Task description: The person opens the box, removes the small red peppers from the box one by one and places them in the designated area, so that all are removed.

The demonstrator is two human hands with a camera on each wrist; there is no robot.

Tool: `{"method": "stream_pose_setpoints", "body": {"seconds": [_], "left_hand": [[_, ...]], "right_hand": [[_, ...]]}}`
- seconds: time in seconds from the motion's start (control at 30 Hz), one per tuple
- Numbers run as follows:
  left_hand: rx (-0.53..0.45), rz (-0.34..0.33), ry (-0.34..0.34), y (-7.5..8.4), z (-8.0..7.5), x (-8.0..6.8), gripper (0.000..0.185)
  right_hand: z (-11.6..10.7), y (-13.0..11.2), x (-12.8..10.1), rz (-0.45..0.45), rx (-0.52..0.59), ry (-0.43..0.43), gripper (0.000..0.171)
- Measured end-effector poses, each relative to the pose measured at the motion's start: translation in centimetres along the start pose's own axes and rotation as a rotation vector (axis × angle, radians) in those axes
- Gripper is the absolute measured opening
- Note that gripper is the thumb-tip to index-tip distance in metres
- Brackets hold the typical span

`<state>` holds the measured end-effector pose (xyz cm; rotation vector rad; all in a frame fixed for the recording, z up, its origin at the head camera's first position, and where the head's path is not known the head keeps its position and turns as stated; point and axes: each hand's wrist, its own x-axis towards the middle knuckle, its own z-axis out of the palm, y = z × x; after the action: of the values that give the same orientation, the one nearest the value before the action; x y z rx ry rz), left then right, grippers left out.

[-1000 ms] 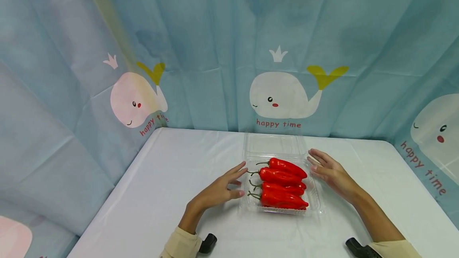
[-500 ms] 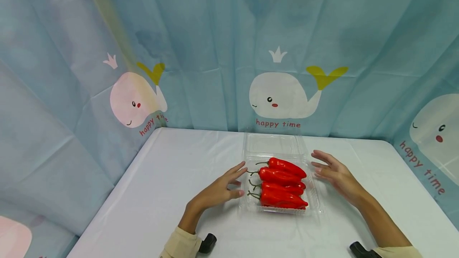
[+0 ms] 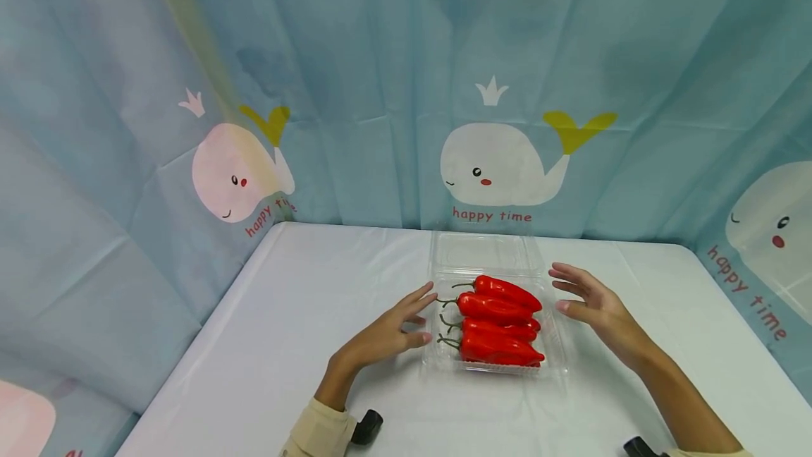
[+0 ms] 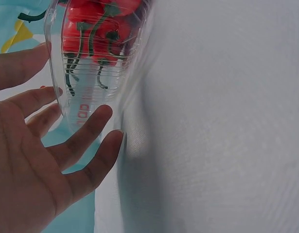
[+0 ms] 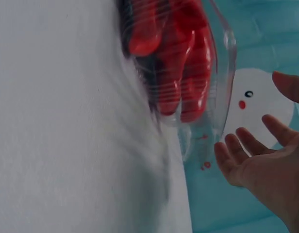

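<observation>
Several red peppers [image 3: 496, 310] with green stems lie side by side in a clear plastic clamshell box [image 3: 557, 355]. Its lid [image 3: 478, 254] is folded back toward the curtain. At the box's left side is my left hand [image 3: 379, 336], fingers spread and fingertips right at the rim; in the left wrist view, the palm [image 4: 27, 160] shows with no pepper in it. My right hand [image 3: 599, 312] hovers off the box's right side with loosely bent fingers and holds nothing. The right wrist view shows a gap between its fingers [image 5: 232, 150] and the box wall [image 5: 230, 43].
A white cloth covers the table [image 3: 292, 288]. Behind and beside it hangs a light blue curtain [image 3: 368, 90] printed with whales. The lid reaches almost to the table's back edge. A black wrist device [image 3: 368, 427] sits at the left sleeve.
My right hand has drawn slightly away to the right from the box's rim. The left hand stays at its side, and the peppers and box have not moved.
</observation>
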<state>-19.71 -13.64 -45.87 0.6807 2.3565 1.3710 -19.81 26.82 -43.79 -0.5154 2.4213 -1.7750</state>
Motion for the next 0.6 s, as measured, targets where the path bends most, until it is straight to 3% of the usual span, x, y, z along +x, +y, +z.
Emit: {"method": "stream_pose_setpoints", "body": {"seconds": [0.33, 0.6], "left_hand": [[0.005, 0.007, 0.000, 0.1, 0.0, 0.0, 0.073], [-0.004, 0.015, 0.000, 0.0, 0.0, 0.0, 0.073]], "right_hand": [[1.4, -1.7, -0.4, -0.081, -0.088, -0.006, 0.067], [2.4, -2.3, -0.6, -0.110, -0.030, -0.069, 0.065]]}}
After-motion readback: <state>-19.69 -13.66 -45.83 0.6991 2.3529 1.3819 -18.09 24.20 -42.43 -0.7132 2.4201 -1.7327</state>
